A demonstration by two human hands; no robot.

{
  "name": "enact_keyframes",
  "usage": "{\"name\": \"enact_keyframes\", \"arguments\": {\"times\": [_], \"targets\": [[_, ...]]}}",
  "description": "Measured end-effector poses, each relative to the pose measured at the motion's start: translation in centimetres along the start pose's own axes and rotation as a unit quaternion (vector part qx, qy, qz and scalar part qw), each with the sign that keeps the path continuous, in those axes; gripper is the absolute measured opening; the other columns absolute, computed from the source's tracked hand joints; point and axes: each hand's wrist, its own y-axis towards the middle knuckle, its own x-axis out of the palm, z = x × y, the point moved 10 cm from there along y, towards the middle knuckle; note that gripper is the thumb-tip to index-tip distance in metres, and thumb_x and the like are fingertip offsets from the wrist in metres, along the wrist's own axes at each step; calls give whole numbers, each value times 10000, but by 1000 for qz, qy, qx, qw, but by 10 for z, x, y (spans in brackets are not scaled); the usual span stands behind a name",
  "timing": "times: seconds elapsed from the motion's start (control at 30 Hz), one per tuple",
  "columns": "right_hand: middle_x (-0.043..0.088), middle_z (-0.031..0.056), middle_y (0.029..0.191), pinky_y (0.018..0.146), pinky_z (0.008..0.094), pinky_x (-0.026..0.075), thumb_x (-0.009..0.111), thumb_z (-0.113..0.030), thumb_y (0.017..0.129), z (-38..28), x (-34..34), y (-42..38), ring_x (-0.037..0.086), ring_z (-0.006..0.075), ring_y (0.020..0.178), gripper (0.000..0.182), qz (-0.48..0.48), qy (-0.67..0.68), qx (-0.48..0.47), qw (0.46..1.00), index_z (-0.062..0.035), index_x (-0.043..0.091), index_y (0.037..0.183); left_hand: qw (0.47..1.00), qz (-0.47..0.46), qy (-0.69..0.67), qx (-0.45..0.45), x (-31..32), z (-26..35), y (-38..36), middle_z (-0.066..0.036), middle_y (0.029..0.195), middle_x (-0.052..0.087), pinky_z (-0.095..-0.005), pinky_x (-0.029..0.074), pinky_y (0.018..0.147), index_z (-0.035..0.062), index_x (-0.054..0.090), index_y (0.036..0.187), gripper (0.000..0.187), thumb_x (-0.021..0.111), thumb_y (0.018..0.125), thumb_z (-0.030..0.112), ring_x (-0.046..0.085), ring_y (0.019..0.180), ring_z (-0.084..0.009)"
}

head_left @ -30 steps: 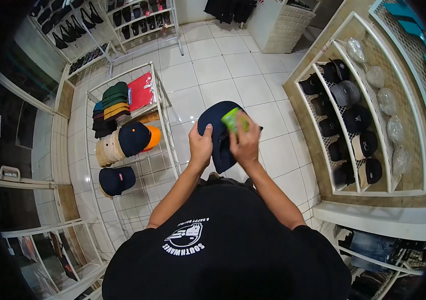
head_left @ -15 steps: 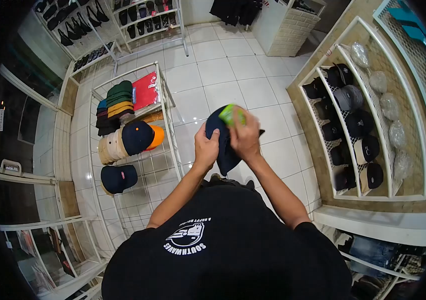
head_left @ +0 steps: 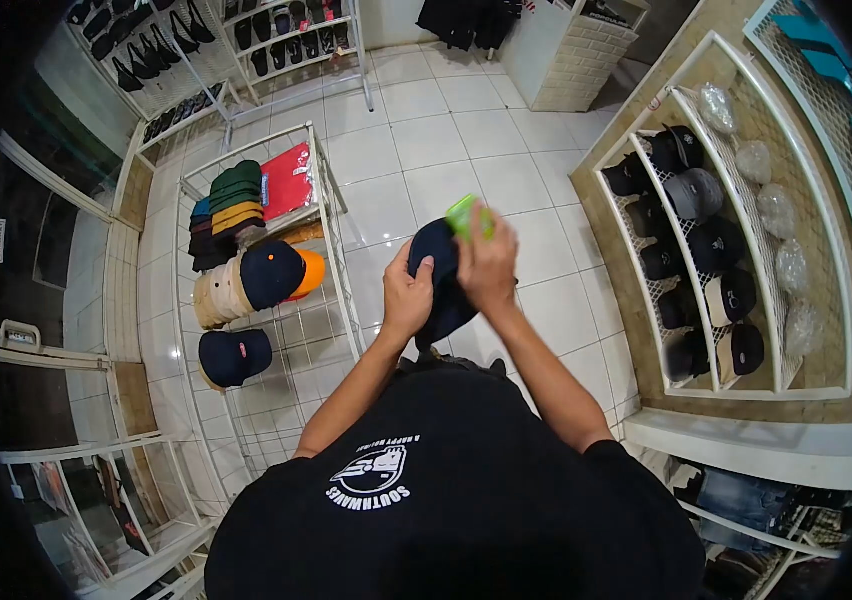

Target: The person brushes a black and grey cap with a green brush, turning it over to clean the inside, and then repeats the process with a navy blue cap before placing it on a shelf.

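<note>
A dark navy cap [head_left: 430, 246] is held up in front of my chest. My left hand [head_left: 408, 292] grips its left side, with the thumb lying on the fabric. In my right hand [head_left: 488, 262] is a bright green object [head_left: 470, 216], which touches or nearly touches the cap's upper right edge. My right fingers are partly blurred and wrap round the green object. The lower part of the cap hangs between my two wrists.
On the left, a white wire rack [head_left: 346, 300] bears stacked caps [head_left: 271, 275] and a red packet [head_left: 287, 180]. Wall shelves [head_left: 826, 392] with more caps stand at the right. A brick-patterned counter [head_left: 582, 62] is at the back.
My right hand and the green object have moved slightly up over the cap. The cap's lower part has shifted and looks shorter; my left hand keeps its grip.
</note>
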Motion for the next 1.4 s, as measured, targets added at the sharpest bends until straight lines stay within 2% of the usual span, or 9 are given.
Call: {"name": "enact_keyframes", "arguments": {"times": [0.33, 0.5, 0.67, 0.8, 0.93, 1.07, 1.17, 1.27, 1.4], "targets": [[532, 254, 1311, 967, 474, 437, 711, -134, 873, -21, 9, -36, 542, 408, 1156, 682, -83, 37, -42, 995, 5, 448, 1486, 998, 30, -45, -17, -9, -14, 5, -160, 1092, 709, -307, 520, 894, -101, 604, 1246, 308, 566, 955, -6, 668, 978, -183], [533, 263, 1318, 990, 487, 428, 679, -140, 901, 36, 1, -25, 533, 413, 1169, 648, -3, 7, 77, 997, 9, 447, 1487, 999, 37, -37, -3, -12, -13, 4, -143, 1097, 708, -296, 522, 891, -99, 603, 1246, 304, 559, 955, -22, 664, 983, -171], [548, 259, 1293, 993, 480, 433, 701, -101, 879, -17, 3, -24, 532, 426, 1159, 634, -74, 26, -79, 994, 21, 479, 1460, 997, 16, -66, -37, -4, -14, 3, -149, 1102, 708, -302, 521, 899, -104, 601, 1247, 304, 559, 957, -23, 665, 991, -178], [543, 241, 1333, 1000, 477, 429, 716, -88, 850, 30, 2, -4, 536, 408, 1175, 646, -13, 25, 102, 994, 14, 494, 1448, 999, 30, -24, -12, -5, -11, 1, -157, 1109, 708, -306, 520, 912, -106, 595, 1262, 320, 555, 954, -28, 668, 1005, -188], [549, 247, 1299, 972, 481, 435, 682, -94, 892, -22, 7, -17, 542, 421, 1131, 604, -77, 61, -67, 993, 18, 487, 1453, 1000, 10, -14, -8, -5, -5, 2, -160, 1109, 711, -306, 519, 923, -104, 590, 1276, 334, 553, 952, -31, 672, 1009, -192], [537, 241, 1351, 1008, 467, 425, 699, -113, 887, 38, 13, -6, 542, 408, 1167, 628, -49, 14, 106, 993, -14, 484, 1469, 1000, 11, -7, -24, -9, -20, 0, -174, 1102, 715, -307, 520, 920, -106, 599, 1262, 324, 552, 951, -31, 676, 996, -193], [541, 268, 1319, 1001, 500, 413, 689, -136, 896, -25, 8, -19, 538, 425, 1148, 624, -87, 60, -62, 992, 13, 476, 1463, 1000, 3, -13, -26, -7, -11, 5, -170, 1095, 719, -314, 521, 916, -100, 609, 1252, 319, 559, 945, -29, 675, 989, -192], [535, 272, 1337, 1003, 502, 412, 683, -151, 901, 32, 12, -8, 535, 420, 1171, 614, -27, 34, 89, 995, 14, 483, 1457, 999, -4, -25, -23, -4, -13, 3, -161, 1089, 722, -319, 521, 914, -91, 616, 1247, 318, 572, 939, -24, 674, 987, -190], [548, 274, 1294, 1002, 495, 417, 678, -189, 896, -17, 25, -28, 542, 417, 1154, 663, -89, 16, -58, 994, 33, 440, 1473, 1000, -12, -7, -16, -6, -13, 4, -156, 1084, 721, -314, 519, 907, -84, 624, 1237, 310, 584, 936, -19, 672, 988, -186]]}}
